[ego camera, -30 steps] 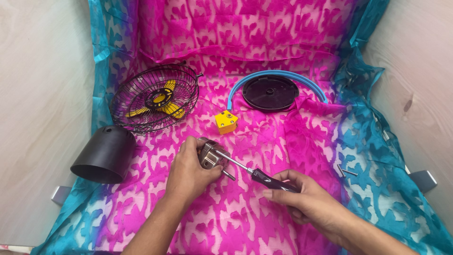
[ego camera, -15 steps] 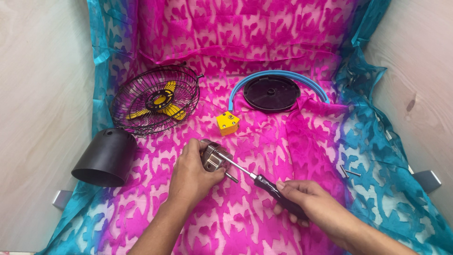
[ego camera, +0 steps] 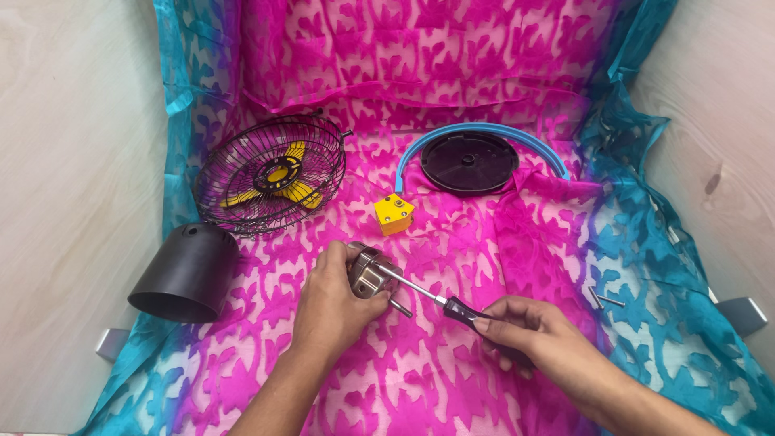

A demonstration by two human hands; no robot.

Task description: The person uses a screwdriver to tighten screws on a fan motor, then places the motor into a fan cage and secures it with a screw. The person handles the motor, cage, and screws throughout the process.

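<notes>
My left hand (ego camera: 335, 303) grips a small round metal motor (ego camera: 371, 273) just above the pink patterned cloth. A short shaft sticks out of the motor's underside. My right hand (ego camera: 525, 331) holds a screwdriver (ego camera: 432, 296) by its black handle. Its steel shank slants up to the left and its tip touches the motor's face. Both hands are near the bottom middle of the view.
A black wire fan cage with yellow blades (ego camera: 270, 173) lies at the left. A black cone-shaped cover (ego camera: 182, 274) sits below it. A yellow block (ego camera: 393, 214), a blue curved tube (ego camera: 484, 133) and a black disc (ego camera: 468, 161) lie behind. Loose screws (ego camera: 604, 300) rest at the right.
The view has shifted slightly. My right hand has slid a little lower and to the right along with the screwdriver, whose tip stays at the motor in my left hand.
</notes>
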